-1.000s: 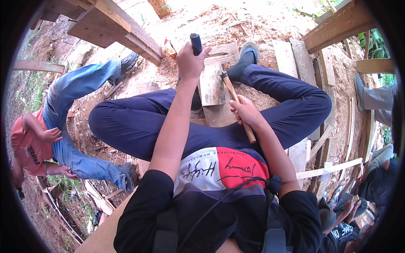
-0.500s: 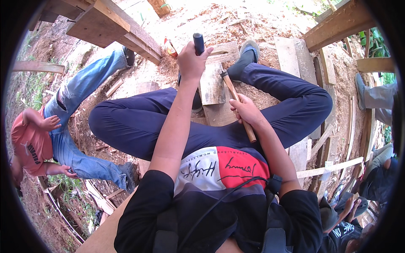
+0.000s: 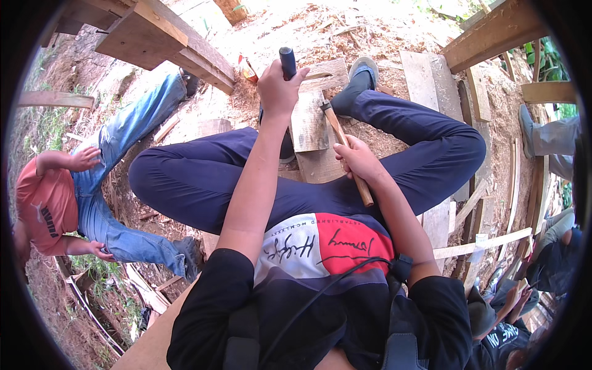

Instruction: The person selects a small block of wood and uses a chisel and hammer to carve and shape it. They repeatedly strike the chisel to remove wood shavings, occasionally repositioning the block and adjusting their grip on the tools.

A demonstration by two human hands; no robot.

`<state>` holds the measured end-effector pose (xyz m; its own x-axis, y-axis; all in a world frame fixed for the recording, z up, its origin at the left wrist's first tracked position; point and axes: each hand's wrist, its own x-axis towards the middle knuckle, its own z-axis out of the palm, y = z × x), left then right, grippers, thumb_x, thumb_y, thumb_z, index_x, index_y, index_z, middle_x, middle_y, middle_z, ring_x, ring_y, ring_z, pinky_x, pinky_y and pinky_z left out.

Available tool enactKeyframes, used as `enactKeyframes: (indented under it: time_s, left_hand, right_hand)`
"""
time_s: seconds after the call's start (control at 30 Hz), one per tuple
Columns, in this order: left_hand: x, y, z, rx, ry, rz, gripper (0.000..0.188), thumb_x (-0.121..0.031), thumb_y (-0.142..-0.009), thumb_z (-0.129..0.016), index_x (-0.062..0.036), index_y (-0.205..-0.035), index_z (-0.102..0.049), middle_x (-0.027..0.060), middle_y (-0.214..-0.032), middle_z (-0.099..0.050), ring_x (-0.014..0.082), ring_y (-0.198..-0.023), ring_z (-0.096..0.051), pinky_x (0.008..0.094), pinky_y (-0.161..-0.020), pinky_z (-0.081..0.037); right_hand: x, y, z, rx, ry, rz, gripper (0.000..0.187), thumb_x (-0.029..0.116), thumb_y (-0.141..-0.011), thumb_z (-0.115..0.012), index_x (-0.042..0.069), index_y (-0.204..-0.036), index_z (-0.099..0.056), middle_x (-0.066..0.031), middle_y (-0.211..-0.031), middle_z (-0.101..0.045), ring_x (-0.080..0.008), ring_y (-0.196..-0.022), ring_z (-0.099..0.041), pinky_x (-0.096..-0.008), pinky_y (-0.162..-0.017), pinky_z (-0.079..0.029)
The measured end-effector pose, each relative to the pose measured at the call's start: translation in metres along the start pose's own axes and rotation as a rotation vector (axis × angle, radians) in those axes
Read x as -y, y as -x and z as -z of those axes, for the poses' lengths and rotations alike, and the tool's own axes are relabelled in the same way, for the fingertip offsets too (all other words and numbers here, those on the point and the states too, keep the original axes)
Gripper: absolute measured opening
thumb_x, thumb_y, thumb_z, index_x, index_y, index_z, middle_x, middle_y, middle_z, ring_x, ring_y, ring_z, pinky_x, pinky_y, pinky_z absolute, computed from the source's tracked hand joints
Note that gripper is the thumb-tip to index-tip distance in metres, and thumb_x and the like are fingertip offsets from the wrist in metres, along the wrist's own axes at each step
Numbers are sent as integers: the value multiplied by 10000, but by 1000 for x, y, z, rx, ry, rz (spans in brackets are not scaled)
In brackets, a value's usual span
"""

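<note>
My left hand (image 3: pixel 279 92) is closed in a fist around a black, rounded handle (image 3: pixel 287 61) that sticks up out of it. Its lower end is hidden by the hand. Below and beside the fist lies a pale wooden block (image 3: pixel 310 132) between my feet. My right hand (image 3: pixel 357 159) grips a slim wooden-handled tool (image 3: pixel 337 128) with a dark metal part at its far end, probably a hammer. That end lies over or beside the block's right edge; whether it touches cannot be made out. The handle's near end points toward my lap.
A slotted board (image 3: pixel 330 75) lies just beyond the block, by my shoe (image 3: pixel 365 66). A thick timber beam (image 3: pixel 185 52) stands at the far left. To the left sits a person in an orange shirt (image 3: pixel 48 206). Planks (image 3: pixel 425 80) and people lie to the right.
The person at the left has raised one hand and shifted it to the right. My two hands and the tools in them stay nearly still.
</note>
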<state>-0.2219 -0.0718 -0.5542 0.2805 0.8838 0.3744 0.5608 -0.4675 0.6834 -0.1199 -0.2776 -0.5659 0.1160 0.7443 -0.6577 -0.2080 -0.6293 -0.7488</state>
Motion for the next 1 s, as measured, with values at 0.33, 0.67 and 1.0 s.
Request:
enactKeyframes:
  time_s: [0.33, 0.67, 1.0]
  left_hand:
    - [10, -2, -4, -26, 6, -17, 461, -382, -702, -829, -26, -707, -536, 127, -628, -577, 306, -592, -579, 418, -576, -456]
    - [4, -2, -2, -13, -18, -43, 431, -369, -714, -817, -31, -729, -550, 121, -653, -592, 303, -618, -594, 420, -603, -470]
    - [6, -13, 5, 140, -43, 26, 313, -304, -720, -776, -44, -833, -644, 145, -761, -661, 317, -747, -657, 414, -713, -513]
  right_hand:
    - [1, 1, 1, 20, 39, 35, 302, 248, -927, -543, 1, -1091, -486, -34, -801, -513, -81, -529, -499, -258, -433, -447]
    - [0, 0, 1, 11, 44, 36, 337, 238, -925, -549, -12, -1141, -479, -36, -803, -519, -84, -534, -508, -256, -436, -451]
    - [2, 2, -2, -79, -29, 110, 400, 195, -911, -595, -19, -1228, -475, -33, -769, -531, -73, -492, -490, -241, -416, -430]
